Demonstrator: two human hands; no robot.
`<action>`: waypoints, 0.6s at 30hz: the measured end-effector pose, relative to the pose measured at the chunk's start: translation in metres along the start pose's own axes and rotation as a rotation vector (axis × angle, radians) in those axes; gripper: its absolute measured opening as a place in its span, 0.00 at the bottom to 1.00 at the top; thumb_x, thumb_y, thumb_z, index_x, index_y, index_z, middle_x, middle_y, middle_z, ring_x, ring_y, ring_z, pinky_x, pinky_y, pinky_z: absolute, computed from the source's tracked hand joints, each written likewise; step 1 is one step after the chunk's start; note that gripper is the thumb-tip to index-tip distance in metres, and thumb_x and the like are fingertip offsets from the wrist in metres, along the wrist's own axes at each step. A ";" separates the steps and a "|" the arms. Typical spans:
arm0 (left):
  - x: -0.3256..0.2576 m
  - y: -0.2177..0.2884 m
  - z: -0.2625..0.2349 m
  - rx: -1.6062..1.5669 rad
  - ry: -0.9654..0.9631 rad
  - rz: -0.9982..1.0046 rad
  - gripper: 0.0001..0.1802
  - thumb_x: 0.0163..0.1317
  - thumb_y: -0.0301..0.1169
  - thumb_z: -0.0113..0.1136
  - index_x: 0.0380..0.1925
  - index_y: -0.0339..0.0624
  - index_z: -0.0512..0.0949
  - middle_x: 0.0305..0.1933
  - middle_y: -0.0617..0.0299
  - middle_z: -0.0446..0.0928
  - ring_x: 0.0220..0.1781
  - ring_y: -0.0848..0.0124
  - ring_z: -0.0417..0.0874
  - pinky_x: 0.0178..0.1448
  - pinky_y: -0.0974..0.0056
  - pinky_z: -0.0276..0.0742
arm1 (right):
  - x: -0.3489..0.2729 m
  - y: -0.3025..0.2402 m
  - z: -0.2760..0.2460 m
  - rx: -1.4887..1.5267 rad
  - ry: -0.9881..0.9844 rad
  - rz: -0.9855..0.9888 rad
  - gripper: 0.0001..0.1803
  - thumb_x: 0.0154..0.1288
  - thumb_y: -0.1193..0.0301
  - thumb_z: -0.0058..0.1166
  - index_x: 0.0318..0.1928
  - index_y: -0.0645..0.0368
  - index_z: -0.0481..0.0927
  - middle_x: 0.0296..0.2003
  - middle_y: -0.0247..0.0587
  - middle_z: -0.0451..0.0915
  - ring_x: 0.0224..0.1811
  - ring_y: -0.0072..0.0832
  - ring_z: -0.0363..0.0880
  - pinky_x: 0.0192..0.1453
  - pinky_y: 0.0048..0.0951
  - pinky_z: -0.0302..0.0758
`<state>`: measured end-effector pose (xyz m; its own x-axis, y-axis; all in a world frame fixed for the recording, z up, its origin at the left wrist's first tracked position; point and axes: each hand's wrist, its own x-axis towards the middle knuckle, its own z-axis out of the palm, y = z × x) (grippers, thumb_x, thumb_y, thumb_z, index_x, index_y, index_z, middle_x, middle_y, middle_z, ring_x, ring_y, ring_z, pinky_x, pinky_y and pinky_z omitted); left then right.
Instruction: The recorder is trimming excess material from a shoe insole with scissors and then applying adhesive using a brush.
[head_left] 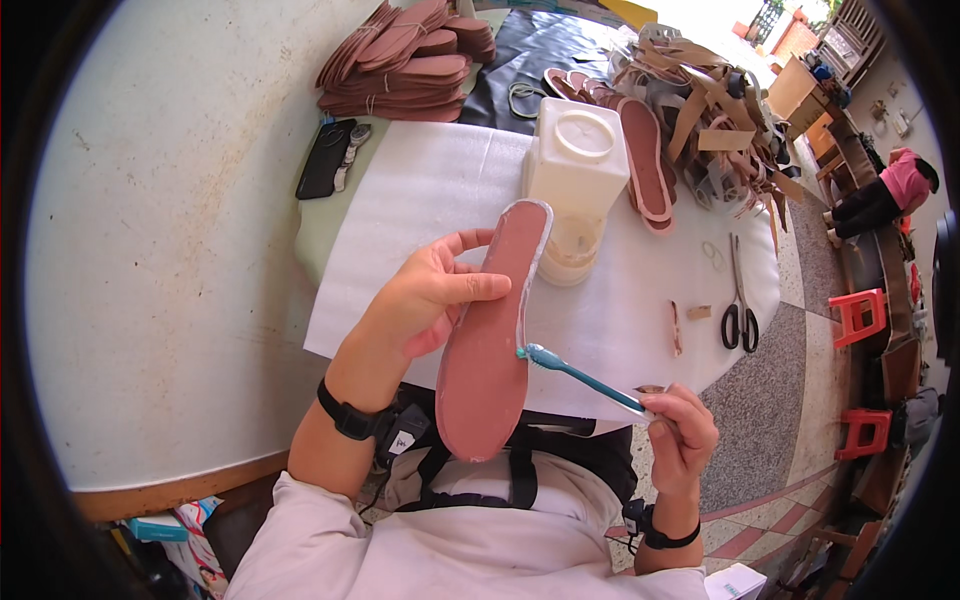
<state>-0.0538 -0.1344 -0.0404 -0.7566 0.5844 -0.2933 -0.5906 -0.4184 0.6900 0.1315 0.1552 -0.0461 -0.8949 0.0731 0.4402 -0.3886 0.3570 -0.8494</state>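
Note:
A reddish-brown shoe insole (487, 340) is pinched between the thumb and fingers of my left hand (445, 290), tilted upright in front of me. Along its right edge runs a whitish band. My right hand (682, 432) grips the end of a teal toothbrush (585, 377), whose head touches the insole's right edge near the middle. Just beyond the insole stands a white plastic container (575, 160) with a round cup-like opening (572, 245) at its lower front.
Stacked insoles (400, 75) lie at the back left, near a phone (325, 160) and a watch (352, 155). Scissors (740, 310) rest on the right of the white sheet (390, 220). Material strips (700, 110) pile up at the back right. Another person (890, 190) bends far right, near red stools (858, 318).

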 end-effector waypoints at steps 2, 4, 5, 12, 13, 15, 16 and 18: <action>0.005 -0.001 -0.005 -0.015 0.004 0.010 0.43 0.61 0.18 0.73 0.72 0.31 0.60 0.46 0.51 0.86 0.45 0.65 0.90 0.52 0.60 0.90 | -0.004 -0.001 -0.002 0.011 -0.008 0.033 0.11 0.63 0.81 0.59 0.45 0.71 0.86 0.26 0.37 0.75 0.27 0.23 0.69 0.32 0.25 0.63; 0.007 -0.004 -0.008 -0.004 0.009 0.023 0.42 0.62 0.19 0.73 0.73 0.31 0.60 0.49 0.51 0.85 0.47 0.66 0.90 0.52 0.61 0.89 | -0.005 -0.003 -0.004 -0.003 -0.019 0.029 0.11 0.63 0.80 0.60 0.45 0.71 0.86 0.26 0.36 0.74 0.26 0.23 0.68 0.31 0.25 0.61; 0.008 -0.005 -0.009 0.013 0.012 0.030 0.42 0.63 0.20 0.72 0.74 0.32 0.60 0.51 0.52 0.84 0.47 0.67 0.89 0.52 0.62 0.89 | -0.006 -0.003 -0.005 -0.011 -0.024 0.026 0.11 0.63 0.80 0.60 0.45 0.70 0.86 0.25 0.36 0.74 0.26 0.23 0.68 0.31 0.25 0.61; 0.010 0.001 -0.002 0.017 0.054 0.071 0.41 0.65 0.22 0.71 0.74 0.32 0.59 0.53 0.52 0.83 0.48 0.67 0.89 0.53 0.61 0.89 | -0.013 -0.007 -0.008 -0.007 -0.025 0.012 0.10 0.61 0.79 0.60 0.43 0.68 0.87 0.24 0.34 0.72 0.24 0.21 0.65 0.29 0.25 0.58; 0.010 0.002 -0.004 -0.011 0.045 0.071 0.41 0.65 0.21 0.71 0.74 0.31 0.58 0.52 0.50 0.83 0.48 0.66 0.89 0.53 0.60 0.90 | -0.015 -0.007 -0.008 -0.008 -0.024 0.014 0.10 0.61 0.79 0.60 0.42 0.68 0.87 0.24 0.34 0.72 0.24 0.21 0.65 0.29 0.25 0.58; 0.013 0.004 -0.008 -0.067 0.028 0.070 0.41 0.64 0.18 0.71 0.72 0.30 0.58 0.51 0.47 0.82 0.48 0.62 0.90 0.54 0.58 0.91 | -0.015 -0.008 -0.008 -0.003 -0.023 0.011 0.10 0.61 0.79 0.60 0.42 0.68 0.87 0.24 0.34 0.72 0.23 0.22 0.65 0.29 0.25 0.58; 0.014 0.004 -0.009 -0.072 0.033 0.072 0.41 0.64 0.18 0.70 0.72 0.30 0.58 0.52 0.46 0.82 0.48 0.62 0.90 0.54 0.58 0.91 | -0.015 -0.009 -0.008 0.001 -0.023 0.008 0.10 0.60 0.79 0.60 0.42 0.68 0.87 0.24 0.34 0.73 0.23 0.22 0.66 0.29 0.25 0.59; 0.017 0.004 -0.010 -0.081 0.043 0.077 0.40 0.65 0.18 0.70 0.72 0.30 0.58 0.53 0.46 0.82 0.49 0.62 0.90 0.54 0.58 0.91 | -0.016 -0.010 -0.007 0.011 -0.025 0.000 0.10 0.60 0.79 0.60 0.42 0.67 0.87 0.24 0.34 0.73 0.23 0.22 0.66 0.28 0.25 0.59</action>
<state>-0.0715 -0.1334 -0.0494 -0.8113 0.5182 -0.2708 -0.5494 -0.5170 0.6564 0.1507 0.1568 -0.0425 -0.9001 0.0493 0.4329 -0.3911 0.3464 -0.8527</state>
